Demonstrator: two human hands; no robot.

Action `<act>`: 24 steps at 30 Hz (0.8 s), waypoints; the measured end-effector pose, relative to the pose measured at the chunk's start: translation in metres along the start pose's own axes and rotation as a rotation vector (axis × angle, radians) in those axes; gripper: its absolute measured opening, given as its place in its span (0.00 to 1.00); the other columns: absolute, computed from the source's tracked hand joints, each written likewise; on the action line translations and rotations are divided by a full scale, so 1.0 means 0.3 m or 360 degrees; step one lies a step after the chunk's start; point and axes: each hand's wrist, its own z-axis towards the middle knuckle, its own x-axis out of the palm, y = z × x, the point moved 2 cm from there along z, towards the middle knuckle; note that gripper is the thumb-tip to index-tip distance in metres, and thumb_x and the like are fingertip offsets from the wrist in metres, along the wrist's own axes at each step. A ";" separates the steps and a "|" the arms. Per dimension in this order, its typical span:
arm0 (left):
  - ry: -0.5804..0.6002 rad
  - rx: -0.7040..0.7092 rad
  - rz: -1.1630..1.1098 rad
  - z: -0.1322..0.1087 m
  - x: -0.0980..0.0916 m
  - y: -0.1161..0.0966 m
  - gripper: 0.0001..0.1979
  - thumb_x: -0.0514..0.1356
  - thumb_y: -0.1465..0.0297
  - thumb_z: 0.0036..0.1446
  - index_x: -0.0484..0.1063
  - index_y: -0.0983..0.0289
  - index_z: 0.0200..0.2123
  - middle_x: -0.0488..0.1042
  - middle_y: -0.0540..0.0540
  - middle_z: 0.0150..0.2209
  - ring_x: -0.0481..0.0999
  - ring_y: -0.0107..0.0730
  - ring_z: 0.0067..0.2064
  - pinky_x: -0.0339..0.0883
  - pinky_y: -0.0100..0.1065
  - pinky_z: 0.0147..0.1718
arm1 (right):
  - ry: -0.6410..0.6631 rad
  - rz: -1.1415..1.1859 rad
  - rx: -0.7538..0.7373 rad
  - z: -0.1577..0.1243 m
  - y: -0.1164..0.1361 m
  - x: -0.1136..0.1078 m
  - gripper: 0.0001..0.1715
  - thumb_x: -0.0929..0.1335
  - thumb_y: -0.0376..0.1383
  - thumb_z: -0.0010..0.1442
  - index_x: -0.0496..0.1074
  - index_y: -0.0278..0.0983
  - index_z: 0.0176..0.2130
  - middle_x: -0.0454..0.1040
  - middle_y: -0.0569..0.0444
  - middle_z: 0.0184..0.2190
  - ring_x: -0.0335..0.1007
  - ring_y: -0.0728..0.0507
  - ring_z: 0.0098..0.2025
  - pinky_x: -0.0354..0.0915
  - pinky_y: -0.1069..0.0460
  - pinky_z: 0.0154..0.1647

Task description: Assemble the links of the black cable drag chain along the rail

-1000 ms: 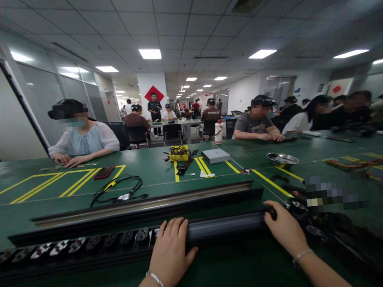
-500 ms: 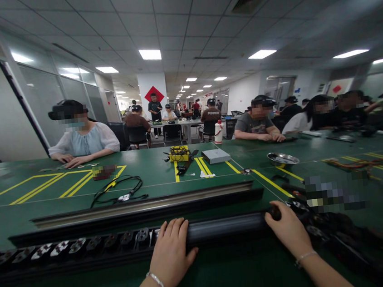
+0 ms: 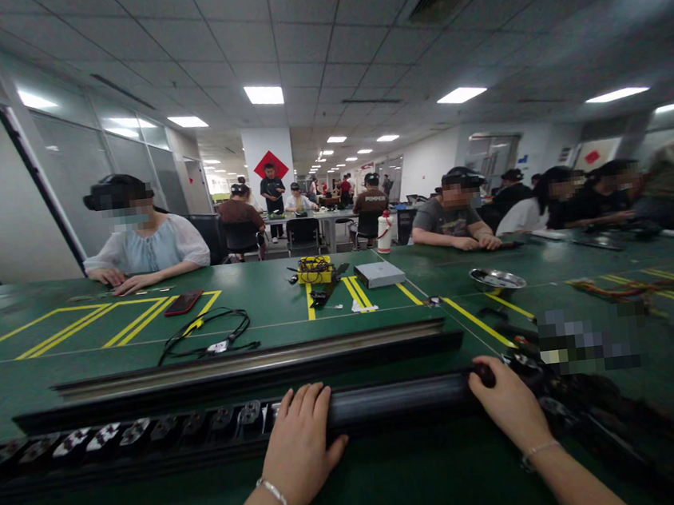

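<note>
A long black power strip lies across the table before me, with a row of sockets along its left part and a smooth dark cover to the right. My left hand is closed over it where the sockets meet the smooth part, fingers on top and thumb on the near side. At the strip's right end, my right hand is closed around a small dark end piece, whose exact shape is partly hidden by the fingers. Behind the strip lie long black metal rails, parallel to it.
Dark parts and cables are heaped at right. Farther back are a coiled black cable, a phone, a yellow item with wires, a grey box and a metal bowl. Other people sit across the table.
My right hand has shifted very slightly to the right; my left hand and the strip look still. At the far right, a person's outstretched arm has given way to an upright torso.
</note>
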 end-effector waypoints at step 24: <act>-0.0007 -0.0001 0.0012 0.000 0.001 0.000 0.28 0.58 0.63 0.47 0.59 0.62 0.52 0.65 0.58 0.53 0.62 0.43 0.55 0.50 0.48 0.56 | -0.0026 0.0013 0.0025 0.001 0.008 -0.009 0.22 0.59 0.42 0.49 0.66 0.36 0.43 0.70 0.49 0.41 0.67 0.41 0.42 0.61 0.49 0.44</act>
